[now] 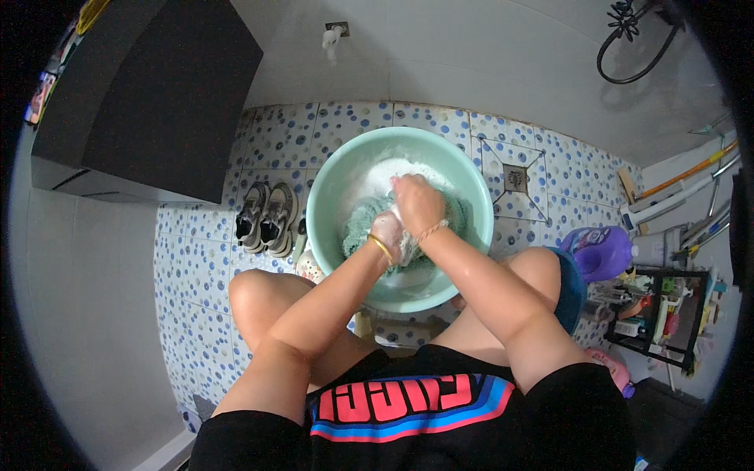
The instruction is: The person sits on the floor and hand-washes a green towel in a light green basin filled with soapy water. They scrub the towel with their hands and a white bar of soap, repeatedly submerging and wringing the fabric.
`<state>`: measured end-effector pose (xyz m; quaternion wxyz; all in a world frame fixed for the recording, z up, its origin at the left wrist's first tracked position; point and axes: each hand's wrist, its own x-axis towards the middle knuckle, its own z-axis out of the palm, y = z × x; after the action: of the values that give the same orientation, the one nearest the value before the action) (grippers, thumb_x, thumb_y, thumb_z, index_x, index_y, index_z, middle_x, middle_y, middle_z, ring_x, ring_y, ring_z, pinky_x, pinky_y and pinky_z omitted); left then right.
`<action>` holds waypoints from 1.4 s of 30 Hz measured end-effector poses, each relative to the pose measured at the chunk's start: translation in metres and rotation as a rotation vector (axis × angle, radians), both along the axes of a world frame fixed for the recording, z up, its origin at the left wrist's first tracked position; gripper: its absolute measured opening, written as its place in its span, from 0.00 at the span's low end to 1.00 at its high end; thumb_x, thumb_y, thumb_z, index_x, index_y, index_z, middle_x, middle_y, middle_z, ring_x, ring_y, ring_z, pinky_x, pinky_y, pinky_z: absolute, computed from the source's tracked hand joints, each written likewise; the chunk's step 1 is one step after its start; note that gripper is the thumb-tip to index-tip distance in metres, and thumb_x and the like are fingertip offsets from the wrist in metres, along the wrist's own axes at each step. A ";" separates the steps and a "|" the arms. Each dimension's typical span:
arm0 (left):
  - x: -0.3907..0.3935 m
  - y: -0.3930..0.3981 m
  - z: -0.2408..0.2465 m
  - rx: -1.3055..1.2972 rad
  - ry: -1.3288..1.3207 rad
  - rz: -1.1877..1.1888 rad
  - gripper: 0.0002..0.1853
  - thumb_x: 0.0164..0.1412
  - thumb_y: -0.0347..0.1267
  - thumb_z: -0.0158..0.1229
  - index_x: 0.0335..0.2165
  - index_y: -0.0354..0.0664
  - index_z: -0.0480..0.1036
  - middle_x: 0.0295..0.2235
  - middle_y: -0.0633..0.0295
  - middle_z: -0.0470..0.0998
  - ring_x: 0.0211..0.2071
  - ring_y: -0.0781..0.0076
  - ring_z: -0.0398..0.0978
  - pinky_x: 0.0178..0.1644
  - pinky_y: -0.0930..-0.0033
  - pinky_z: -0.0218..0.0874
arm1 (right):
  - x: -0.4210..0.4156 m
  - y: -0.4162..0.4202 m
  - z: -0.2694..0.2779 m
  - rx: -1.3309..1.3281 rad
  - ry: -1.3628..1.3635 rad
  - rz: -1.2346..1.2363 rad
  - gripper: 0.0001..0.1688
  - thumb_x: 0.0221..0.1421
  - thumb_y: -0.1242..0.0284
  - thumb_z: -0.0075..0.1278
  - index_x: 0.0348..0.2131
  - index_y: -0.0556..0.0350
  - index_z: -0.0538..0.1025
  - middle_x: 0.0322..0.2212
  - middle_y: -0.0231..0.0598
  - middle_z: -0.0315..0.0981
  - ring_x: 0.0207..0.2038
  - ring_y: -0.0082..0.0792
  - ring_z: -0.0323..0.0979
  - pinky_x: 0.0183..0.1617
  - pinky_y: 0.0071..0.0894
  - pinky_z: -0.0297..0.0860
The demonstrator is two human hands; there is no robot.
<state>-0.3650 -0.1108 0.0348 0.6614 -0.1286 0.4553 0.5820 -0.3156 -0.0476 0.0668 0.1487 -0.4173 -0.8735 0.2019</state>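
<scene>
A mint-green plastic basin (315,206) stands on the tiled floor between my knees. Inside it lies a wet green textured cloth (362,221), with white suds (406,171) along the far side. My left hand (387,228), wearing a gold bangle, is closed around a bunched whitish cloth (407,250) just above the green one. My right hand (420,203), with a braided band at the wrist, presses against the left and grips the same whitish bunch. Its fingers are curled and partly hide what they hold. Whether the two cloths are one piece I cannot tell.
A pair of sneakers (268,218) sits left of the basin, below a dark cabinet (171,88). To the right are a floor drain (516,178), a purple detergent bottle (598,253), a blue tub (571,288) and a black rack (654,318). A tap (333,36) juts from the wall.
</scene>
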 end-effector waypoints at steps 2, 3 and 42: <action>-0.005 -0.003 -0.003 -0.028 0.059 -0.061 0.09 0.52 0.32 0.45 0.32 0.41 0.67 0.33 0.60 0.71 0.32 0.69 0.70 0.33 0.67 0.63 | 0.002 -0.027 0.004 0.083 0.106 0.169 0.17 0.52 0.65 0.35 0.21 0.55 0.70 0.23 0.45 0.69 0.25 0.43 0.69 0.28 0.38 0.66; -0.006 -0.004 -0.003 -0.040 0.091 -0.103 0.09 0.51 0.32 0.46 0.32 0.41 0.67 0.33 0.60 0.71 0.32 0.69 0.70 0.33 0.67 0.63 | 0.002 -0.040 0.004 0.123 0.190 0.255 0.16 0.52 0.65 0.35 0.21 0.55 0.70 0.23 0.45 0.69 0.24 0.44 0.69 0.28 0.38 0.66; -0.012 -0.014 -0.041 0.091 0.589 -0.330 0.18 0.49 0.39 0.51 0.32 0.32 0.68 0.27 0.58 0.71 0.28 0.73 0.67 0.35 0.72 0.59 | -0.008 0.066 -0.028 -1.228 0.248 -0.244 0.33 0.49 0.48 0.35 0.34 0.62 0.69 0.29 0.42 0.70 0.31 0.31 0.68 0.37 0.29 0.63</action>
<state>-0.3765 -0.1244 -0.0058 0.5916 0.1501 0.6151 0.4991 -0.3237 0.0184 0.0392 0.0044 -0.4967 -0.5211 0.6941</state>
